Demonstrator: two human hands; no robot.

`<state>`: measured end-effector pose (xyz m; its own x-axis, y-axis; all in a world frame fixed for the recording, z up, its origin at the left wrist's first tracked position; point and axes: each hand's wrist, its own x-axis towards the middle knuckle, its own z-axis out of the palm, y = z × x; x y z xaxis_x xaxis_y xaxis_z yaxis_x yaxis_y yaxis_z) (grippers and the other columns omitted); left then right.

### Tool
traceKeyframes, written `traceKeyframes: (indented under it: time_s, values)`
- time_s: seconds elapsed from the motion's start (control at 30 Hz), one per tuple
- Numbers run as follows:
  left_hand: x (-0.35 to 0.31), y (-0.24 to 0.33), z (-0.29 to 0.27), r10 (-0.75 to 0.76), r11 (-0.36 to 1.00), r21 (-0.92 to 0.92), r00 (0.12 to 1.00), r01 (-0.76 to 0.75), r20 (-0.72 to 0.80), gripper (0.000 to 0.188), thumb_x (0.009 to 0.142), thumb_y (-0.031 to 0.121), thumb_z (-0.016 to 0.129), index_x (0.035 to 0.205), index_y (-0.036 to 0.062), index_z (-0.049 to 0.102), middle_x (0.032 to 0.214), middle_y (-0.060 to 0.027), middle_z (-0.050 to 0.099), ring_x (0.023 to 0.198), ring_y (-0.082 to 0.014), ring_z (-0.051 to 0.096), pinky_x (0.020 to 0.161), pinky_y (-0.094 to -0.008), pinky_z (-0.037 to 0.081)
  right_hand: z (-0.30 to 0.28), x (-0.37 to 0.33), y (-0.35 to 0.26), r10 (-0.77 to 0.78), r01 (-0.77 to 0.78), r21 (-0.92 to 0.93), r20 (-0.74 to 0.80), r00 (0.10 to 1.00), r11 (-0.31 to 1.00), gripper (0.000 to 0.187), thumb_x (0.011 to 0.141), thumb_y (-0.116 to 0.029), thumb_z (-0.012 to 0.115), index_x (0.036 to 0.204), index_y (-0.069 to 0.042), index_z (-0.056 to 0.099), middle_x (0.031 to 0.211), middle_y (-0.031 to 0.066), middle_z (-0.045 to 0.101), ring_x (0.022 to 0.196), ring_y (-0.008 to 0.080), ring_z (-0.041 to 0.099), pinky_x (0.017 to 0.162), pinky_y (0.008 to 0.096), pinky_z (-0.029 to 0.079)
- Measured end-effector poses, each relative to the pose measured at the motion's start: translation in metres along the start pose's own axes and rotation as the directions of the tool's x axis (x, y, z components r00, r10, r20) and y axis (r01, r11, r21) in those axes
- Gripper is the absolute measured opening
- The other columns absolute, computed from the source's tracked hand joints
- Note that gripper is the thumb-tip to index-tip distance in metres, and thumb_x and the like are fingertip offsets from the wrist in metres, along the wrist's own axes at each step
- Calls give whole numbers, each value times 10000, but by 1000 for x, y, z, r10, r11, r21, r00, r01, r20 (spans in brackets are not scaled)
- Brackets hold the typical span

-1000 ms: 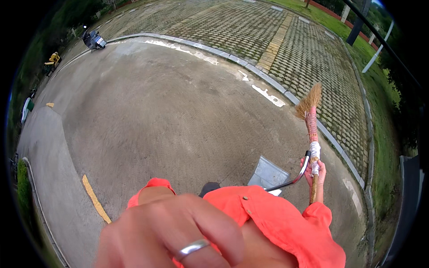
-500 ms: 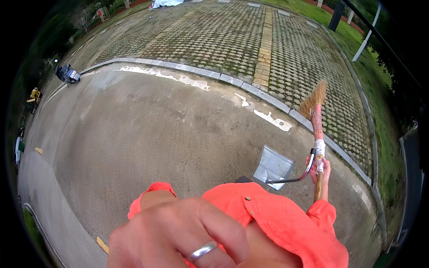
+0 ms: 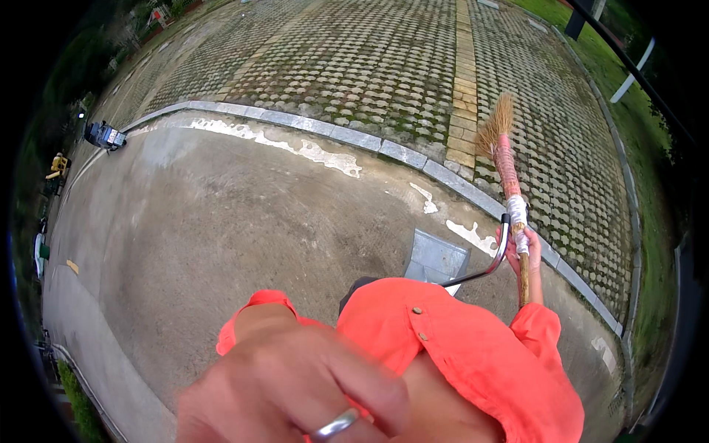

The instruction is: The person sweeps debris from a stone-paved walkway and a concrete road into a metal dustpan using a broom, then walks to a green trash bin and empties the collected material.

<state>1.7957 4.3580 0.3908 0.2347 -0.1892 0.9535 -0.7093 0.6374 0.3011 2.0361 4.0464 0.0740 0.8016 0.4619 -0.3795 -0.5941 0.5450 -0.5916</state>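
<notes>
Head view has the right arm stretched forward, its hand clamped round the broom, bristles up, the dustpan just to the left. Close to the lens, the left hand (silver ring and all) bends its fingers; whether the tips meet, I can't tell.

An outdoor paved area in soft, even daylight, curved by a wide round lens with black corners. Grey-brown concrete covers the middle, with a paler lane along the left bearing a small yellow mark. A light stone curb arcs across, edged by flaking white patches. Beyond it spreads a grid of mossy paving blocks, crossed by a yellowish brick strip. Grass and a pale slanting pole stand right; far left, a dark scooter is parked near greenery.
</notes>
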Motion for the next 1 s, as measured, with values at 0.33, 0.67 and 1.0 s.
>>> traceKeyframes:
  time_s: [0.33, 0.67, 1.0]
  values:
    - [6, -108, -326, 78, 988, 142, 990, -61, -119, 130, 730, 62, 489, 841, 122, 518, 545, -75, 492, 411, -181, 438, 383, -281, 348, 125, 311, -74, -68, 75, -84, 82, 994, 994, 547, 778, -281, 454, 1160, 99, 359, 1065, 245, 504, 981, 324, 525, 877, 390, 418]
    - [84, -269, -657, -282, 888, 357, 956, 291, -79, 153, 676, 46, 567, 794, 129, 619, 528, -13, 459, 415, -125, 383, 385, -215, 284, 172, 530, -212, -260, 267, 23, -158, 952, 963, 542, 772, -284, 464, 1158, 83, 365, 1060, 237, 506, 971, 327, 526, 863, 412, 427]
    - [213, -443, -853, -378, 167, 972, 921, 165, -92, 170, 506, 122, 562, 649, 34, 592, 565, -39, 465, 410, -156, 390, 369, -251, 283, 163, 821, -350, -134, 147, 73, -152, 979, 987, 536, 769, -285, 448, 1149, 85, 368, 1051, 234, 502, 966, 318, 523, 880, 397, 406]
